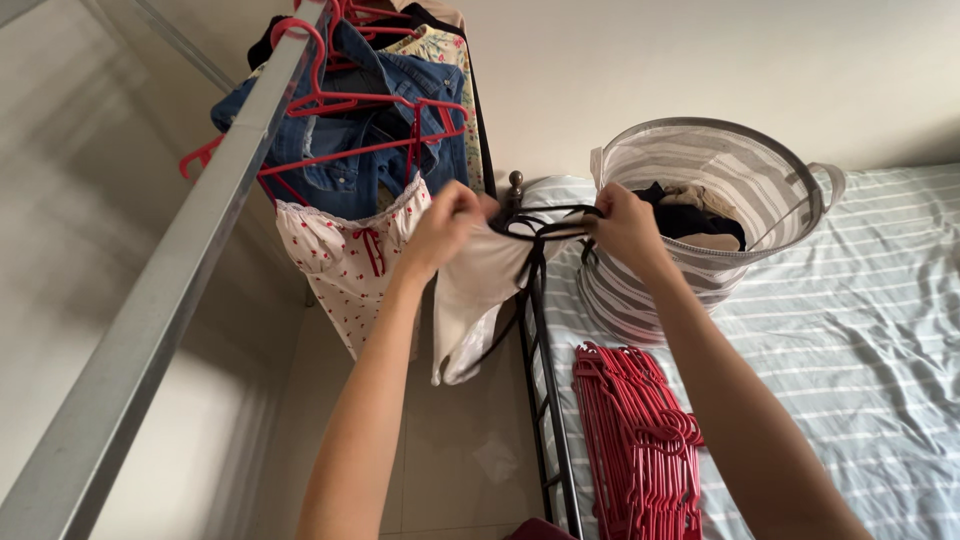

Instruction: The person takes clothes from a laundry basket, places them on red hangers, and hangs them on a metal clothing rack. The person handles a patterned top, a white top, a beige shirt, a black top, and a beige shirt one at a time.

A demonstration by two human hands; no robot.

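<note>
The left hand point(445, 225) and right hand point(622, 222) are both pinching the thin black straps point(545, 222) of a white top point(475, 295), which is hanging down below the closed fingers.

Single head-worn view, looking forward and down along both forearms. Close range: left hand point(443, 225) and right hand point(625, 225) near frame centre. Clothes rail point(170, 290) runs diagonally up the left; bed point(860, 330) fills the right, laundry basket point(720, 160) upper right, floor at bottom centre. No second view, no overlap.
</note>
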